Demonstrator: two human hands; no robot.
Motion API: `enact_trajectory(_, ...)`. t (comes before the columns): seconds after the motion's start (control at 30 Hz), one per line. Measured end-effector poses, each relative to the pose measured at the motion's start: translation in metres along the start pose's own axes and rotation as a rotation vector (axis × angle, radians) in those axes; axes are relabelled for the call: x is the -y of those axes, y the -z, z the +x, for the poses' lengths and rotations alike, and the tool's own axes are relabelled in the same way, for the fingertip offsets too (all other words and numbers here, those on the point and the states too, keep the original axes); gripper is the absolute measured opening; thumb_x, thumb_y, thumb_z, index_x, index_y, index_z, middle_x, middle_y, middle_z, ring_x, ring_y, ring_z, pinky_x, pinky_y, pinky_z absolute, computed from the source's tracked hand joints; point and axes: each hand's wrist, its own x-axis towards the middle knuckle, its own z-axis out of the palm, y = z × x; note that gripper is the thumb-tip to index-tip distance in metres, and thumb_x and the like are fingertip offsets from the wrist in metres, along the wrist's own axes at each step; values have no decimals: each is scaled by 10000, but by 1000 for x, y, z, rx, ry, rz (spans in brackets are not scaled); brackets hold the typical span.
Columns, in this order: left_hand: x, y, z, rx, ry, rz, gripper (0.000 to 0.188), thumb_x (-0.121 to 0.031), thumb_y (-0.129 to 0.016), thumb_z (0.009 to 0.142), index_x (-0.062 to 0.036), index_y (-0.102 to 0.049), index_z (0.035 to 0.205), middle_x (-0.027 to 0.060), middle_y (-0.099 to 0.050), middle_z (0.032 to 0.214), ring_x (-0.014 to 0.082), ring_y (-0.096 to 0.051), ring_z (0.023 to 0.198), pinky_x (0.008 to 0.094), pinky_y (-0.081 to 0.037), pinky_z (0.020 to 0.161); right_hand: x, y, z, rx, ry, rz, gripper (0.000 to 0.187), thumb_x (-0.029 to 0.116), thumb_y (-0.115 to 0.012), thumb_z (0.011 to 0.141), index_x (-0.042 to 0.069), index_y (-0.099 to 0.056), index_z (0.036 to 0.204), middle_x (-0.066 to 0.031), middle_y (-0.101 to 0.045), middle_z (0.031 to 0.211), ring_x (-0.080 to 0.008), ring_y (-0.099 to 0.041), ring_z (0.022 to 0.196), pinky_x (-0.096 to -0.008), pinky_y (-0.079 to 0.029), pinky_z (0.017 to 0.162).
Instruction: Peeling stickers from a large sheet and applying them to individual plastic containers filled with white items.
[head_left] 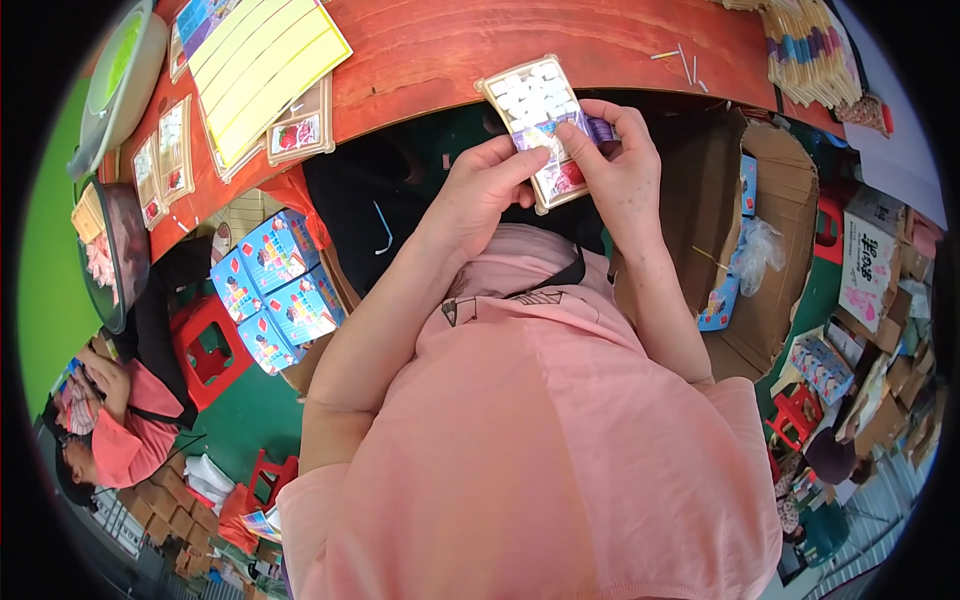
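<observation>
Both hands hold a small tan tray (pixel 532 97) in front of my chest, at the table's near edge. White candy-like pieces fill its far part. A purple printed strip and a red fruit picture show in its near part, partly covered by my fingers. My left hand (pixel 478 185) grips the tray's left side, its thumb lying over the middle. My right hand (pixel 622 165) closes on the right side, thumb pressed on the purple strip. Some purple material pokes out beside the right fingers.
On the red-brown wooden table (pixel 430 50) lie similar trays (pixel 172 140), a yellow lined sheet (pixel 265 70), white sticks (pixel 686 62) and stacked packs (pixel 808 50). A bowl (pixel 140 85) stands far left. Blue boxes (pixel 275 285), a cardboard box (pixel 690 215) and a red stool (pixel 207 350) flank me.
</observation>
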Motion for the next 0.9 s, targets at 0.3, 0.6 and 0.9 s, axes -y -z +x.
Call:
enact_trajectory(0.3,-27,38,-29,219,-143,319,228,-59,-670,914,-24,-678,1139,14,-690,995,95,-603,828,233,-482,727,5,43,7,575,67,683,396,-10,-525,974,8,-478,1367,-118,-656,1080,-158,-620,1020,-285,-489,888)
enact_trajectory(0.6,-47,26,-55,362,-809,1061,314,56,-710,737,-49,-704,1032,91,-601,1082,266,-582,1034,332,-499,857,53,64,2,564,768,-174,253,-36,-684,731,39,-691,973,-120,-666,1017,-293,-637,931,-327,-518,767)
enact_trajectory(0.9,-34,7,-53,307,-1203,1160,384,-42,-787,662,-12,-677,1029,141,-611,1072,309,-607,952,366,-517,776,56,54,-1,602,839,-125,198,59,-723,740,74,-708,937,-56,-563,861,-203,-532,704,-289,-425,586)
